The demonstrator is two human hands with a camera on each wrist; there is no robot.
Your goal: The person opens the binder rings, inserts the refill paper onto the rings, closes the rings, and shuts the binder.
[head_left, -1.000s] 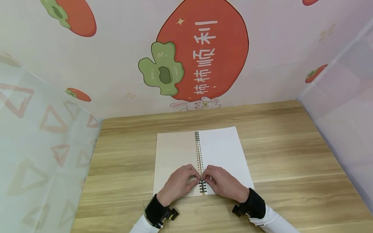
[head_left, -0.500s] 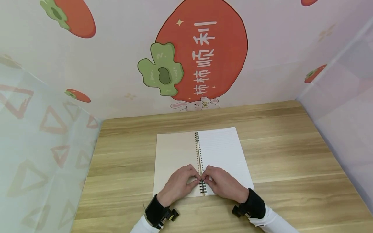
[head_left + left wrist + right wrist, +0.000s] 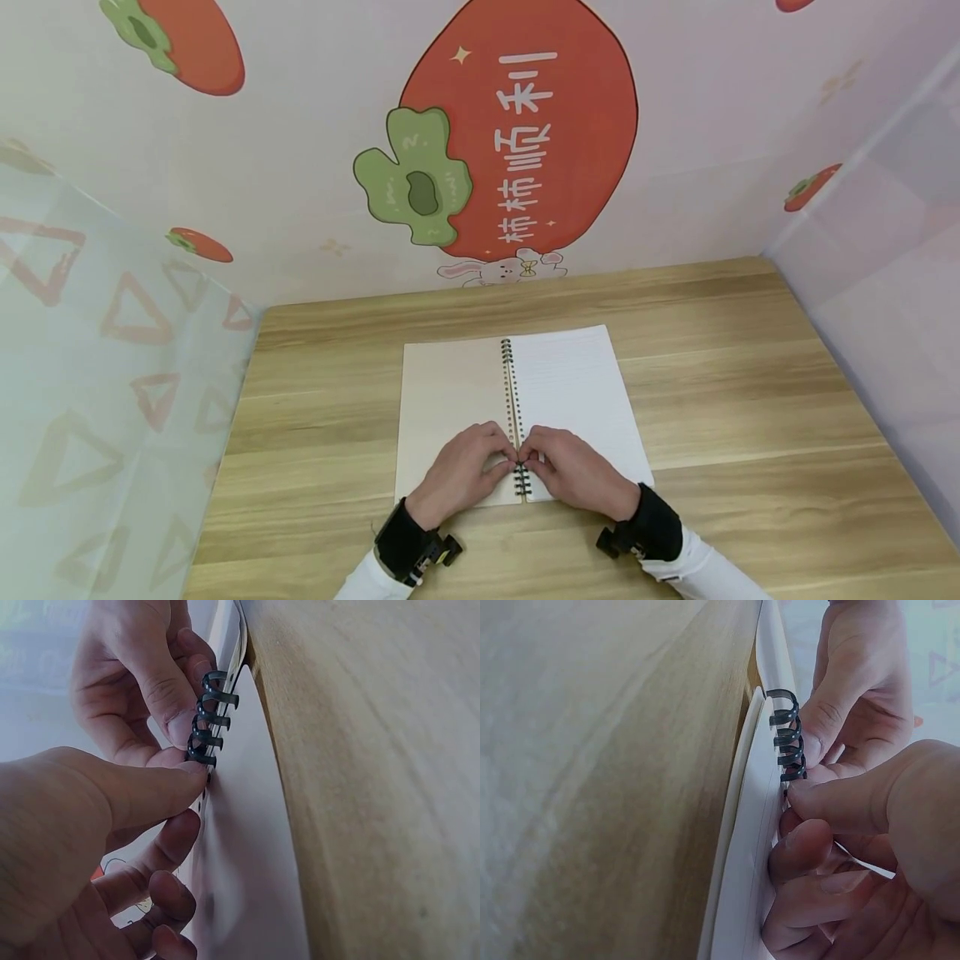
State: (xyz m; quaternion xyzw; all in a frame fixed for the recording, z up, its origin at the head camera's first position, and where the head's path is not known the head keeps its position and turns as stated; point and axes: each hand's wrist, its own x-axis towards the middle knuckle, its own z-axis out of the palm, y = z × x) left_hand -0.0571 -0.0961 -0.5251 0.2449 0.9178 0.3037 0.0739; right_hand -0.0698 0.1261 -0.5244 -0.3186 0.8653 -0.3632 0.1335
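Observation:
A loose-leaf notebook lies spread on the table, its beige cover at left and white lined pages at right. Dark binding rings join the two halves at the near end of the spine; more dark rings sit at the far end. Between them, rows of punched holes show. My left hand pinches at the last of the near rings, thumb on the cover side. From the page side my right hand pinches the same spot, thumb beside the ring. The fingertips of both hands nearly meet there.
The wooden table reaches to a back wall with persimmon pictures. Pale side walls stand at left and right. Each wrist wears a black band with a small camera.
Both hands stay at the near rings with only slight finger shifts. The notebook lies where it was.

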